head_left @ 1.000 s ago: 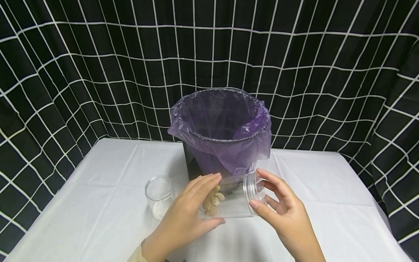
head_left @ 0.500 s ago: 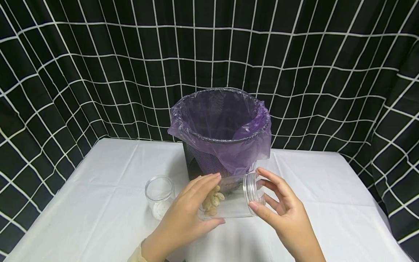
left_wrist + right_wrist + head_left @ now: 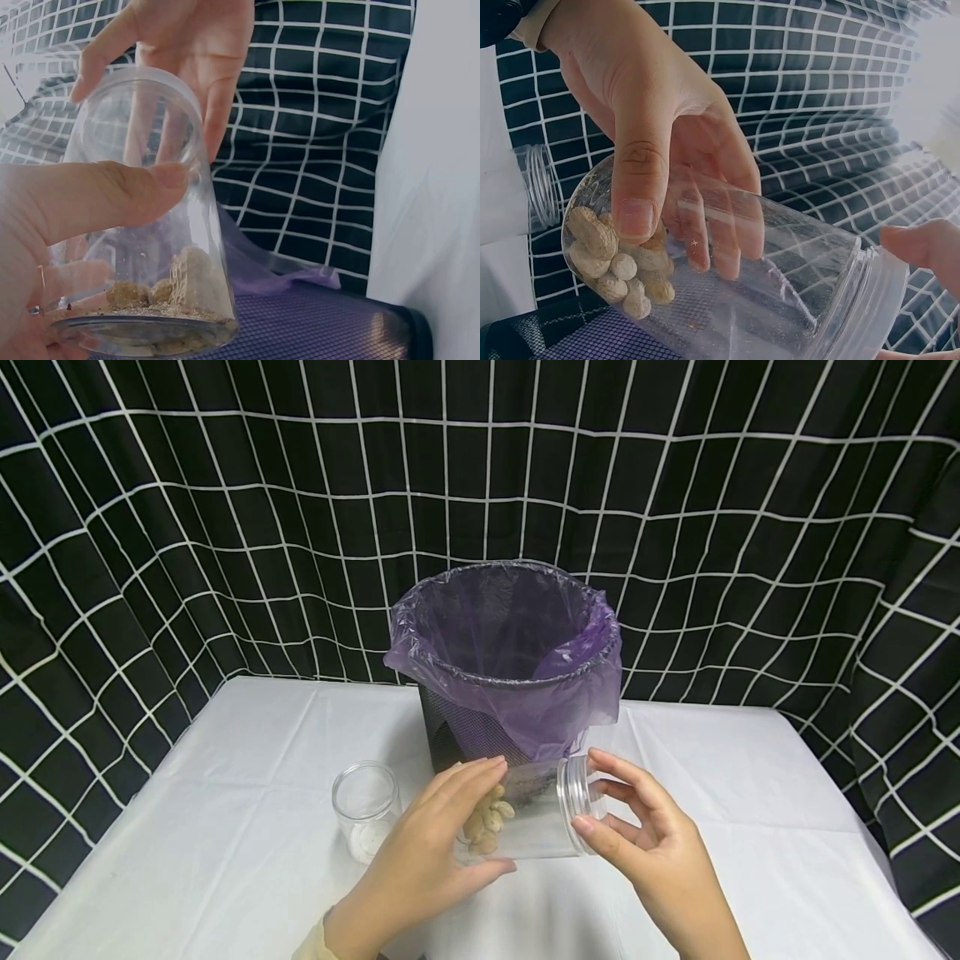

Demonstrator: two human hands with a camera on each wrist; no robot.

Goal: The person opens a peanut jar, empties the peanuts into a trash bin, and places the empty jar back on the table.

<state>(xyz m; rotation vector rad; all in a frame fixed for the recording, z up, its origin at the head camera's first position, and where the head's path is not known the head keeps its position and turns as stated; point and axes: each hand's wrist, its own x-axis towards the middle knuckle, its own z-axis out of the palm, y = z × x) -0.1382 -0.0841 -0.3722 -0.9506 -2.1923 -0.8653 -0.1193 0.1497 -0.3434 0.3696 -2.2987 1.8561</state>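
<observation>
A clear jar [image 3: 532,831] lies nearly level in the air, its bottom to the left and its capped end to the right. Several unshelled peanuts [image 3: 607,259] gather at the jar's bottom. My left hand [image 3: 427,847] grips the bottom end, thumb on one side and fingers on the other. At the other end, my right hand [image 3: 660,839] holds the lid [image 3: 889,296] between thumb and fingers. The lid looks translucent, and it sits on the jar's mouth. In the left wrist view, peanut crumbs also show at the jar's bottom.
A black mesh bin [image 3: 450,735] lined with a purple plastic bag [image 3: 517,706] stands just behind the jar. To the left, a second clear jar [image 3: 366,802] stands without a lid on the white tablecloth [image 3: 225,827]. A black gridded curtain [image 3: 480,460] surrounds the table.
My right hand's fingers have shifted slightly around the lid. The left hand, the jar and the peanuts look unmoved.
</observation>
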